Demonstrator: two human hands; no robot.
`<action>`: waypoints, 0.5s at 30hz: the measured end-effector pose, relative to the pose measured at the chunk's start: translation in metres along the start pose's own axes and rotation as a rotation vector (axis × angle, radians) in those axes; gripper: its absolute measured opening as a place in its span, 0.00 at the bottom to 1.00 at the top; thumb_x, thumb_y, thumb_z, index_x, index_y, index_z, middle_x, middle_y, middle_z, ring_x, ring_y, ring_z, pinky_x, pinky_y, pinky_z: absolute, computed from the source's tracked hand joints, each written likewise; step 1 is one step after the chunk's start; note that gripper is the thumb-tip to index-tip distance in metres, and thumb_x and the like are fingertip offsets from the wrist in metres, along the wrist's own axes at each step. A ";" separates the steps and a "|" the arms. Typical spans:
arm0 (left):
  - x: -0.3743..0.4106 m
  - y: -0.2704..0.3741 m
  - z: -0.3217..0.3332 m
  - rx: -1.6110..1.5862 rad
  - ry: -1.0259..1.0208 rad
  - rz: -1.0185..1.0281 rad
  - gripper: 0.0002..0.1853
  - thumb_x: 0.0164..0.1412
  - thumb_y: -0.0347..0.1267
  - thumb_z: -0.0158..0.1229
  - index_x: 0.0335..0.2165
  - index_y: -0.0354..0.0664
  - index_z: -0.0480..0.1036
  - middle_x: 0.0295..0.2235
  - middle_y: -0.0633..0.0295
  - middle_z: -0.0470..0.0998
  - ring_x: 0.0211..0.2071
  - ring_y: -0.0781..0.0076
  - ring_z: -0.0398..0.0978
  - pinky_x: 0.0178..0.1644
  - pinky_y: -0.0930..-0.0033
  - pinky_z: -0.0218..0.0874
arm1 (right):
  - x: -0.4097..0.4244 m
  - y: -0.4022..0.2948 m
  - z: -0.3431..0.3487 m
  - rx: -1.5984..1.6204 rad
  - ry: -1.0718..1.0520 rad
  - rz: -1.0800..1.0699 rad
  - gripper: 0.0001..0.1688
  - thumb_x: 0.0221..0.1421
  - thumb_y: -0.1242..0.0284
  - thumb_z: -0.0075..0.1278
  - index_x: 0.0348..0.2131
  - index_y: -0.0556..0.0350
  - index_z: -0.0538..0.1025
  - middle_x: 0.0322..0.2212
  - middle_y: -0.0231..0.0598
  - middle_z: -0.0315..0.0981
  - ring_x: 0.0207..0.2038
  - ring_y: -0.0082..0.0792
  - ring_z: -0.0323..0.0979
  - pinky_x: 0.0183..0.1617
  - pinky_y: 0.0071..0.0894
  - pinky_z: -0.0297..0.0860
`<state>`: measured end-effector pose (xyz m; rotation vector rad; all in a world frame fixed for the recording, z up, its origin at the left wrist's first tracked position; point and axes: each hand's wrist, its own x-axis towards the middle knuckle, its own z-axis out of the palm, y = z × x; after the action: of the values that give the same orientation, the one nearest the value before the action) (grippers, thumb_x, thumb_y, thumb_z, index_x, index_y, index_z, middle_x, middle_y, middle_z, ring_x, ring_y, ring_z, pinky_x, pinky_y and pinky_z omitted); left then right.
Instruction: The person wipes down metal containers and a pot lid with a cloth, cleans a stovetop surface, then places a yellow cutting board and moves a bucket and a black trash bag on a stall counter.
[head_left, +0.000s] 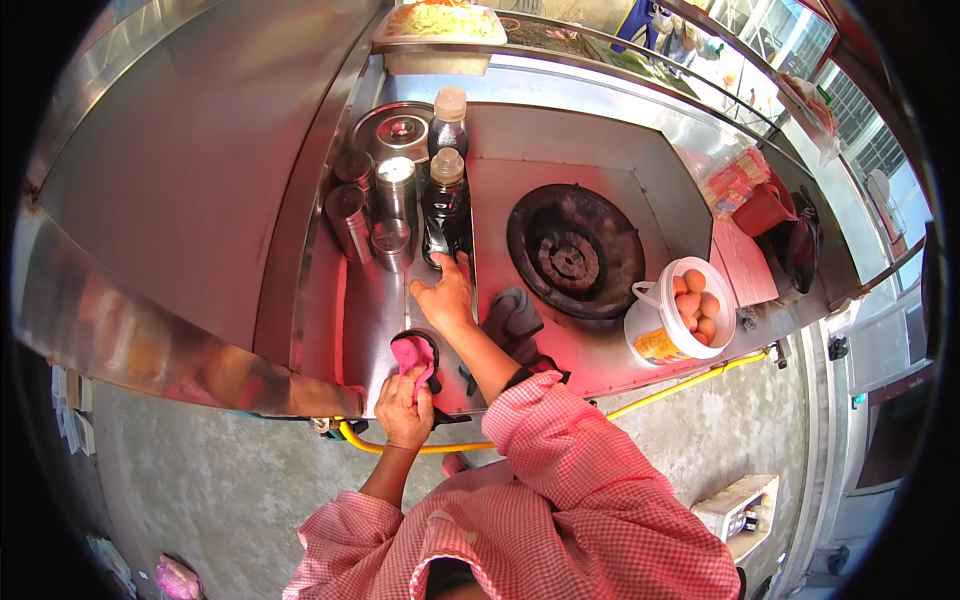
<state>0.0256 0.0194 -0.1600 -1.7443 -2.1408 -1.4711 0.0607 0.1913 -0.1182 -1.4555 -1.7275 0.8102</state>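
My left hand (405, 410) is closed around a bunched pink cloth (412, 358) at the front of the steel counter. The cloth lies over a black round-rimmed item, mostly hidden beneath it. Farther in, my right hand (444, 295) is spread, palm down, its fingertips at the base of a dark liquid-filled bottle (446, 210) with a pale cap. Whether they touch the bottle is unclear. A second capped bottle (449, 127) stands behind it. Steel shakers (391, 244) and lidded steel canisters (349, 217) stand to the left. Right of my forearm lies a grey cloth (514, 315).
A black round burner (576, 255) is set in the counter. A white bucket of eggs (679, 315) stands right of it, near a red container (763, 210). A tub of shredded vegetables (442, 56) sits at the back rail. A yellow hose (682, 388) runs along the front edge.
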 end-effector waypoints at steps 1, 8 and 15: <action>-0.001 -0.001 0.000 0.010 0.007 0.006 0.13 0.46 0.26 0.54 0.36 0.43 0.73 0.26 0.56 0.72 0.28 0.53 0.70 0.32 0.58 0.63 | 0.002 0.002 0.006 -0.059 0.050 -0.025 0.34 0.37 0.67 0.57 0.47 0.58 0.70 0.51 0.62 0.60 0.52 0.53 0.62 0.56 0.40 0.59; -0.001 -0.002 0.000 0.001 -0.001 -0.003 0.14 0.47 0.27 0.54 0.36 0.44 0.73 0.26 0.55 0.73 0.30 0.53 0.71 0.34 0.58 0.64 | 0.010 0.010 0.009 0.089 0.047 0.033 0.39 0.36 0.69 0.57 0.50 0.65 0.66 0.53 0.65 0.56 0.59 0.53 0.52 0.62 0.37 0.51; -0.015 -0.016 0.011 -0.231 0.012 -0.216 0.12 0.58 0.28 0.50 0.41 0.39 0.73 0.36 0.57 0.76 0.37 0.64 0.74 0.43 0.66 0.65 | -0.056 0.009 -0.048 0.422 -0.350 -0.175 0.34 0.46 0.68 0.57 0.51 0.65 0.65 0.50 0.52 0.64 0.56 0.42 0.60 0.60 0.34 0.54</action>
<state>0.0251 0.0162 -0.1845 -1.6002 -2.2953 -1.8430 0.1115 0.1378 -0.1072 -0.9065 -1.7626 1.2984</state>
